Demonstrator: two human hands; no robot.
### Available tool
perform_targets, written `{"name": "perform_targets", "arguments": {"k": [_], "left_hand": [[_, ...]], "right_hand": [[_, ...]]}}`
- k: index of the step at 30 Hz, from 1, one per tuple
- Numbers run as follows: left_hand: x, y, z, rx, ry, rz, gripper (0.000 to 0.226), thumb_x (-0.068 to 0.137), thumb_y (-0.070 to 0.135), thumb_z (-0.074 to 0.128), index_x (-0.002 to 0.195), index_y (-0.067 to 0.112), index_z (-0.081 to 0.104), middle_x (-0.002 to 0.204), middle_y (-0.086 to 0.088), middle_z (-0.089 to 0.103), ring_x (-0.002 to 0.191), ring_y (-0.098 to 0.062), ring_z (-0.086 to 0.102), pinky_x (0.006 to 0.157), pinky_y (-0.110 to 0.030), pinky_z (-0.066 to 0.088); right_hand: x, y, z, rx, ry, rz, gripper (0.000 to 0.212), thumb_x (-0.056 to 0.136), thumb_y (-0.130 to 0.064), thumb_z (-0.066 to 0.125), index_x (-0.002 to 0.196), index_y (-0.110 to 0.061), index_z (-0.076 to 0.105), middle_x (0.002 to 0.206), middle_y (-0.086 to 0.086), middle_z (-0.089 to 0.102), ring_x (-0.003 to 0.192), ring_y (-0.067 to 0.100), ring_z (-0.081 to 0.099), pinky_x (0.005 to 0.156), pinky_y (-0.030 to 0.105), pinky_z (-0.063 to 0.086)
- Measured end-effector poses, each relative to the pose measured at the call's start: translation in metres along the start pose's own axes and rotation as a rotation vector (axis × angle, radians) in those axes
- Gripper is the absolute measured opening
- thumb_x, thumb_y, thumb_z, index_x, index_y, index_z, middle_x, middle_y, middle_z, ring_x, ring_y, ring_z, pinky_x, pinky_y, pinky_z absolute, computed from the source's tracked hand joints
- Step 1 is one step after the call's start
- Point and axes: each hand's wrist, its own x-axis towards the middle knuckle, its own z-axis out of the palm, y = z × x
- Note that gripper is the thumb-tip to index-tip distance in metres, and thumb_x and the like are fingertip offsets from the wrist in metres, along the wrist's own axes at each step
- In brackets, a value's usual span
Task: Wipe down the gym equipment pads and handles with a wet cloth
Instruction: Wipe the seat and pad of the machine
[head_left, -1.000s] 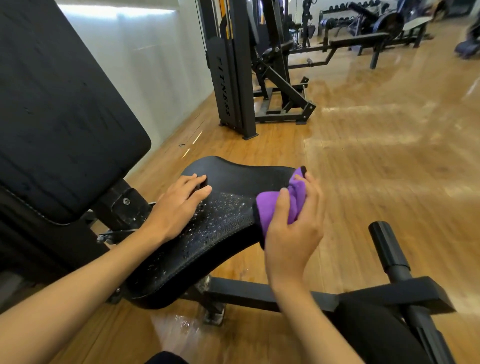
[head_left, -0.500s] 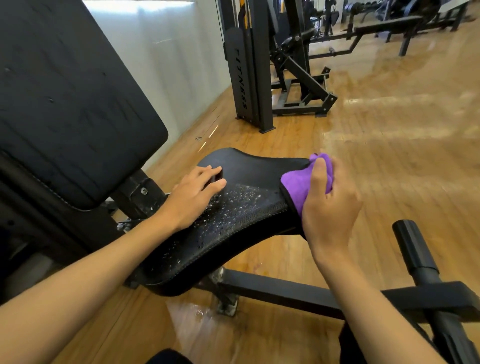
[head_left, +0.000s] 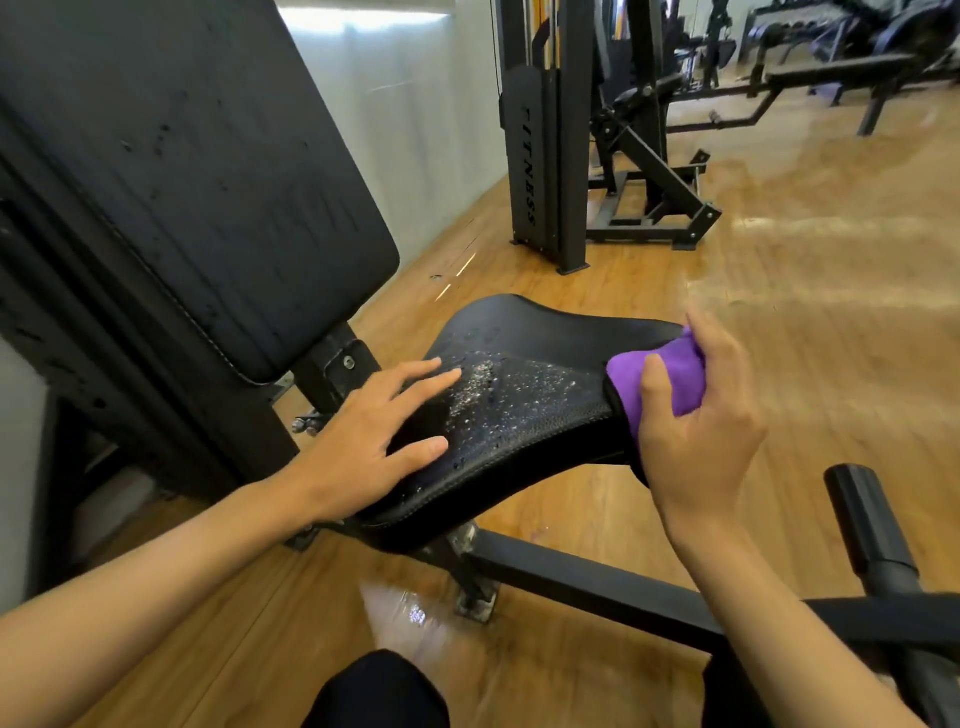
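Here, the black seat pad (head_left: 524, 431) of a gym bench is shown being wiped with a purple cloth (head_left: 670, 371). The cloth is bunched and gripped in the right hand (head_left: 696, 441), thumb across the front and fingers curled behind, and is pressed over the pad's right-hand edge. The left hand (head_left: 363, 441) is laid flat on the pad's near-left part, fingers straight and spread, with nothing held. Between the two hands a patch of water droplets (head_left: 519, 389) is seen beading on the top surface. It lies directly left of the cloth, so the right hand is much the nearer, and a sweep leftward toward the flat hand is judged to be what the next stroke calls for. The pad's long axis is judged to run from near left to far right, its broader end pointing away from the person and slightly upturned. A tilted back pad (head_left: 182, 182), flecked with drops, is seen at left, and a cylindrical black handle grip (head_left: 862, 519) at lower right, well apart from the cloth; both are judged likely to need wiping yet.
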Motion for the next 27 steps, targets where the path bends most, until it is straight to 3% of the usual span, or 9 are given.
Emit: {"name": "perform_targets", "arguments": {"k": [4,6,10,13,16,18,20,23,27], "left_hand": [[-0.007,0.001,0.01,-0.1,0.018,0.029,0.068,0.096,0.064,0.048,0.159,0.044,0.033,0.162,0.018,0.03,0.153,-0.009,0.027,0.121,-0.057,0.027],[-0.005,0.001,0.011,-0.127,0.035,0.058,0.07,0.095,0.06,0.052,0.16,0.039,0.034,0.162,0.015,0.032,0.153,-0.014,0.03,0.121,-0.058,0.029],[-0.003,-0.002,0.016,-0.181,0.062,0.036,0.071,0.095,0.06,0.053,0.159,0.035,0.037,0.16,0.009,0.036,0.152,-0.019,0.032,0.121,-0.06,0.028],[-0.005,-0.002,0.018,-0.167,0.052,0.026,0.069,0.095,0.061,0.052,0.158,0.039,0.037,0.16,0.012,0.036,0.151,-0.018,0.032,0.12,-0.061,0.027],[-0.005,-0.002,0.017,-0.128,0.046,0.031,0.066,0.095,0.061,0.05,0.157,0.042,0.038,0.159,0.016,0.035,0.151,-0.013,0.03,0.121,-0.059,0.026],[-0.005,-0.001,0.017,-0.118,0.039,0.036,0.064,0.095,0.06,0.049,0.156,0.043,0.039,0.159,0.017,0.035,0.152,-0.012,0.029,0.121,-0.058,0.026],[-0.004,0.0,0.017,-0.125,0.034,0.037,0.063,0.095,0.059,0.049,0.155,0.041,0.04,0.158,0.016,0.036,0.151,-0.014,0.03,0.121,-0.058,0.027],[-0.004,0.002,0.016,-0.132,0.025,0.048,0.062,0.096,0.057,0.05,0.155,0.039,0.043,0.158,0.015,0.037,0.15,-0.016,0.033,0.12,-0.058,0.028],[-0.005,-0.001,0.016,-0.114,0.026,0.071,0.059,0.098,0.056,0.049,0.154,0.04,0.044,0.158,0.013,0.036,0.15,-0.017,0.031,0.12,-0.058,0.028]], "right_hand": [[-0.055,-0.021,0.017,-0.119,0.018,-0.004,0.051,0.105,-0.023,0.049,0.152,-0.004,0.042,0.164,0.019,0.026,0.155,0.034,0.019,0.125,0.049,0.024],[-0.034,-0.014,0.012,-0.093,-0.013,-0.043,0.049,0.105,-0.024,0.049,0.15,-0.006,0.047,0.16,0.017,0.036,0.152,0.029,0.028,0.124,0.043,0.028],[0.038,0.002,-0.004,0.045,-0.078,0.203,0.034,0.098,-0.019,0.056,0.13,-0.02,0.069,0.124,-0.011,0.068,0.116,-0.001,0.06,0.104,0.03,0.049],[0.002,-0.02,0.007,-0.046,0.042,0.181,0.033,0.104,-0.02,0.05,0.134,-0.016,0.064,0.138,-0.002,0.06,0.132,0.01,0.052,0.111,0.035,0.043],[-0.046,-0.02,0.024,-0.167,0.063,-0.103,0.036,0.106,-0.015,0.047,0.14,-0.006,0.058,0.153,0.019,0.044,0.149,0.037,0.031,0.124,0.051,0.024],[-0.033,0.006,0.018,-0.225,0.025,-0.341,0.036,0.106,-0.016,0.047,0.138,-0.004,0.059,0.148,0.024,0.048,0.146,0.041,0.036,0.119,0.059,0.03],[-0.004,0.023,0.005,-0.151,0.013,-0.351,0.035,0.106,-0.015,0.045,0.133,-0.002,0.063,0.141,0.022,0.056,0.139,0.037,0.048,0.108,0.057,0.043],[-0.003,0.013,0.003,-0.114,0.029,-0.292,0.033,0.105,-0.009,0.044,0.129,0.0,0.065,0.138,0.019,0.06,0.139,0.035,0.049,0.111,0.057,0.041],[-0.009,0.034,-0.013,-0.424,-0.292,-1.051,0.049,0.098,-0.01,0.062,0.146,-0.008,0.054,0.153,0.013,0.049,0.145,0.031,0.043,0.123,0.047,0.026]]}}
